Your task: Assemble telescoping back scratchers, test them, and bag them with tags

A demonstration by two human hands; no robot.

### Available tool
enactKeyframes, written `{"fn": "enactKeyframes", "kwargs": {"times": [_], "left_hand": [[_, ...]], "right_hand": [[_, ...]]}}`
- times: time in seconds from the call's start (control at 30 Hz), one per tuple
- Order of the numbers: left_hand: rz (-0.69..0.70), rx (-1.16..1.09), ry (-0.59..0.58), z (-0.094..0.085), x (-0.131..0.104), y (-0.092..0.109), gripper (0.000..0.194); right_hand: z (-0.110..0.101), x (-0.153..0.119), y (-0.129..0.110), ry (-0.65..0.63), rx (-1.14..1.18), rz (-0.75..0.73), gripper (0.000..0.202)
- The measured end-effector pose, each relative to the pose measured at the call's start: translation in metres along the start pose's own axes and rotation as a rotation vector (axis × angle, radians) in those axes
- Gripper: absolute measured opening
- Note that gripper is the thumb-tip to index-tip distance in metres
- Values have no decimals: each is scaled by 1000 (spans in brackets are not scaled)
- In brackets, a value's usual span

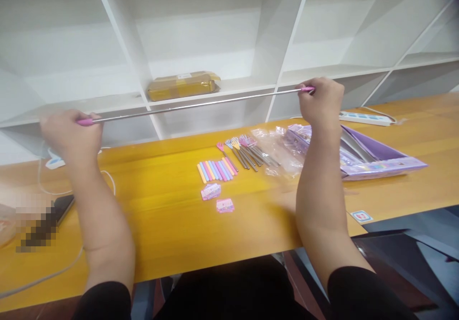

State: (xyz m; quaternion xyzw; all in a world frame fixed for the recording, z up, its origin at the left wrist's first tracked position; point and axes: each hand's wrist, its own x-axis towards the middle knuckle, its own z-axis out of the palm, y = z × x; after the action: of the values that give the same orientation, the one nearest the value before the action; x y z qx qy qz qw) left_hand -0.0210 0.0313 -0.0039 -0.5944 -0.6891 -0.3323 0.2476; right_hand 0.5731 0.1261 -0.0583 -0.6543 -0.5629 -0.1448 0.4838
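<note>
Stretched between my two fists above the table is a telescopic back scratcher [201,104], its thin metal rod pulled out long. My left hand [73,136] is closed around its pink handle end. The pink end at the other side is gripped by my right hand [322,101], whose fingers hide most of it. Below the rod lie several collapsed back scratchers [247,153] with pink, blue and yellow claw heads. Beside them is a row of pastel handle sleeves [217,171]. Two small piles of pink printed cards [211,192] lie nearer to me.
Clear plastic bags [281,152] and an open purple display box [387,168] are on the right. A taped brown parcel [182,86] sits in the white shelf [201,18]. A power strip [367,117] lies at the back right; a phone [64,207] and cables are at left.
</note>
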Motion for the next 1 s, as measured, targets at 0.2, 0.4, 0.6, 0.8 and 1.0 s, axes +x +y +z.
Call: {"fn": "enactKeyframes", "kwargs": {"times": [0.2,0.4,0.6,0.8,1.0], "left_hand": [[-114,74,50,7,2,-11,31],[-201,303,60,8,4,-10,48],[-193,306,6,9,7,-19,48],[-166,368,-101,17,18,-31,22],[-206,343,-129,22,24,-31,12]], "right_hand": [[-1,0,0,12,-7,7,26],[-5,2,-1,26,-2,29,18],[-4,0,-3,40,-26,39,14],[-2,-1,-7,45,-42,43,12],[-6,-1,-7,16,-142,49,45]]}}
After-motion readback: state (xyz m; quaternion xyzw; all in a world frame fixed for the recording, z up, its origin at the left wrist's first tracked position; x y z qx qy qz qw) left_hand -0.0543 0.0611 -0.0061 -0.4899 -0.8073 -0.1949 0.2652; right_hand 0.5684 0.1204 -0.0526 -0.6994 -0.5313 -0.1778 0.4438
